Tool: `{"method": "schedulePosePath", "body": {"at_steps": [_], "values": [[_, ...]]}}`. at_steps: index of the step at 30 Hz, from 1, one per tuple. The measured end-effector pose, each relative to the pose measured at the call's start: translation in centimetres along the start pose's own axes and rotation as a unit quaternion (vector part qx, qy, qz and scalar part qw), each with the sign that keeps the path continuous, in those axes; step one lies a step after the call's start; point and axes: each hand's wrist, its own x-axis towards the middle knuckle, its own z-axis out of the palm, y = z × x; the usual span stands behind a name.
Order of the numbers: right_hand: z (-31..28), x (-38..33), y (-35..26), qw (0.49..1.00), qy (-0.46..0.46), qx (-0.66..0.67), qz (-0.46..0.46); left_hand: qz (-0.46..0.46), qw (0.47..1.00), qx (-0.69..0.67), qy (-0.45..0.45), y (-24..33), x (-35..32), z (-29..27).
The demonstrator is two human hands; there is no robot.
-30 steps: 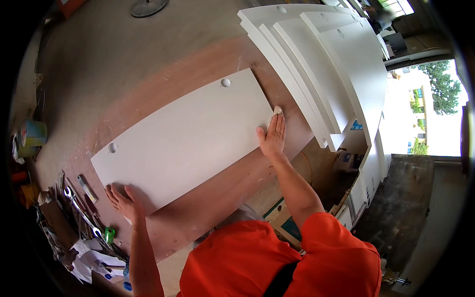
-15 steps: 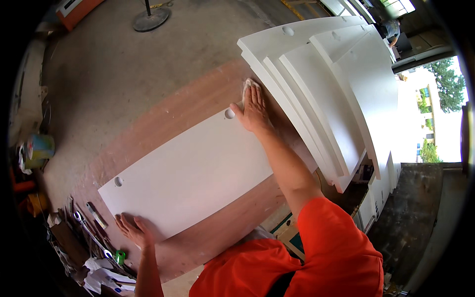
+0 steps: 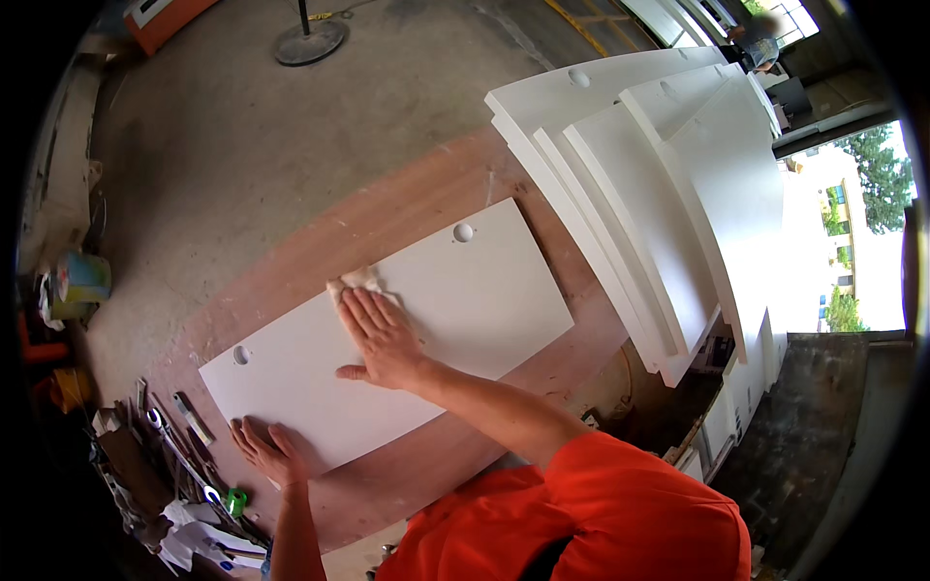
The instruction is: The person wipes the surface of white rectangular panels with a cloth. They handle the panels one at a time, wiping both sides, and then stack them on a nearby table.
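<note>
Flat white rectangular board (image 3: 407,324) is lying on the reddish-brown tabletop (image 3: 417,198), long axis running lower-left to upper-right. Right hand (image 3: 380,334), fingers flat and extended, is pressing a crumpled white cloth (image 3: 355,282) mid-board, nearer the far edge. Left hand (image 3: 266,451) is bracing the board's near-left corner, fingers spread.

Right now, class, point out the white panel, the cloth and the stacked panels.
white panel (image 3: 484,290), head view, bare right half.
cloth (image 3: 354,282), head view, part beyond the fingertips.
stacked panels (image 3: 630,184), head view, top face.
</note>
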Motion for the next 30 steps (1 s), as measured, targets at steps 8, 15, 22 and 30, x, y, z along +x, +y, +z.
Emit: {"method": "schedulePosePath", "body": {"at_steps": [8, 15, 22, 30], "values": [[-6.6, -1.9, 23.3, 0.939, 0.144, -0.085, 0.302, -0.006, 1.0, -0.005, -0.004, -0.6, -0.1, 0.4], [-1.8, 3.1, 4.0, 0.999, 0.002, -0.014, 0.05, -0.006, 1.0, -0.007, 0.008, 0.3, 0.0, -0.3], [-7.0, -0.2, 21.1, 0.937, 0.101, -0.078, 0.326, -0.022, 1.0, -0.014, -0.003, 0.1, 0.1, 0.3], [1.1, 8.3, -7.3, 0.996, -0.035, 0.061, -0.051, -0.009, 1.0, -0.025, 0.017, 0.1, 0.2, -0.1]]}}
